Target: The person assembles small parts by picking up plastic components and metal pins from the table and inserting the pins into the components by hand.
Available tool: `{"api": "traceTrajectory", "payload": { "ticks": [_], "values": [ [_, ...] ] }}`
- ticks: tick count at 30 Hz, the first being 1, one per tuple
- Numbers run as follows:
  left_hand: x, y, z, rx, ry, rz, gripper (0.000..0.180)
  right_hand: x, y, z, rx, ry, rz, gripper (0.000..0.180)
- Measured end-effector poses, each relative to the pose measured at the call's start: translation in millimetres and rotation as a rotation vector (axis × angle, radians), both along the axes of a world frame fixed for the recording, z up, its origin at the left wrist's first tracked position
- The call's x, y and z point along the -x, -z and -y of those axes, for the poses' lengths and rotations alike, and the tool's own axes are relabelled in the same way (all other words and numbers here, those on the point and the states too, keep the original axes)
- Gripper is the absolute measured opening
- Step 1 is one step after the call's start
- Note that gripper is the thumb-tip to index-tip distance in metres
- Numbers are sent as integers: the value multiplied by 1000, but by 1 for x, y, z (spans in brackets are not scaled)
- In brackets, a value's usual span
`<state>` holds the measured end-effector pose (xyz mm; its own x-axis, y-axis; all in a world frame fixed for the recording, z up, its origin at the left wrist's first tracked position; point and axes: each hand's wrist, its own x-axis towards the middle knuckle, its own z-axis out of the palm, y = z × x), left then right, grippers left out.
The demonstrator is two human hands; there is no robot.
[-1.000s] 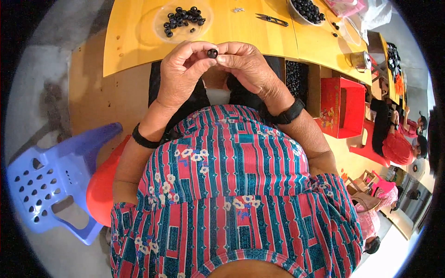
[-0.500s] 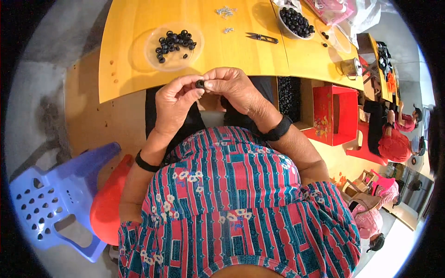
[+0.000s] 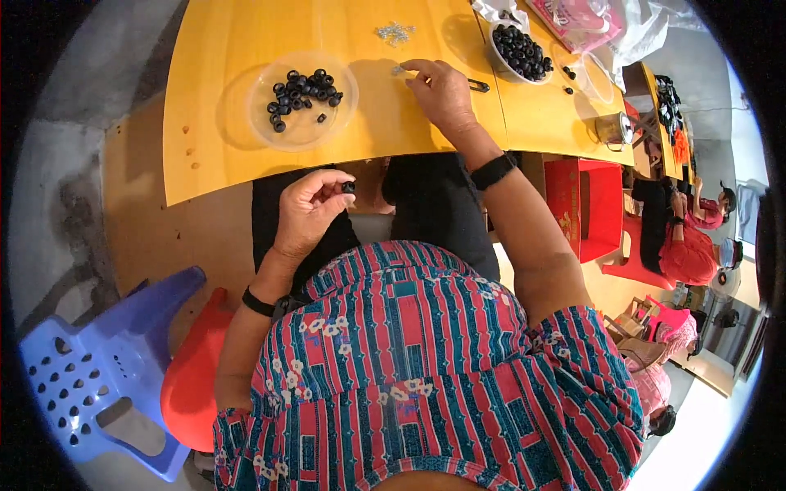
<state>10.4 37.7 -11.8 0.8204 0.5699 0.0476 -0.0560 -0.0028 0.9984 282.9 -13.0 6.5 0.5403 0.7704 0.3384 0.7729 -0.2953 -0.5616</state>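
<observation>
My left hand (image 3: 307, 214) is over my lap, its thumb and fingers pinching a small black ring-like piece (image 3: 349, 187). Out over the yellow table (image 3: 385, 123), my right hand (image 3: 444, 96) reaches with its index finger stretched to a little cluster of tiny silvery parts (image 3: 399, 70). The thumb sits slightly apart from that finger, and nothing shows between them. A larger heap of the same silvery bits (image 3: 395, 33) lies farther back. At the left, a clear round dish (image 3: 262, 135) holds several black ring-like pieces (image 3: 307, 90).
Thread snips (image 3: 480, 85) lie partly hidden behind my right hand. A bowl (image 3: 501, 69) full of black pieces, a clear lid (image 3: 602, 82) and a metal cup (image 3: 610, 128) stand at the right. Below is a red box (image 3: 573, 204); a blue plastic chair (image 3: 123, 360) is at left. Other people sit far right.
My right hand has left the black piece and moved up and away to the silvery parts, covering most of the snips. My left hand keeps the piece, slightly lower.
</observation>
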Motion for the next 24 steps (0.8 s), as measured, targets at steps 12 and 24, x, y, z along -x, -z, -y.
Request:
{"api": "traceTrajectory", "payload": {
  "ticks": [12,24],
  "values": [
    [0,3,1,-17,-6,7,21,-3,10,1,43,23,16,18],
    [-3,2,-1,-12,-6,16,21,-13,13,-3,37,4,-116,19]
  ]
}}
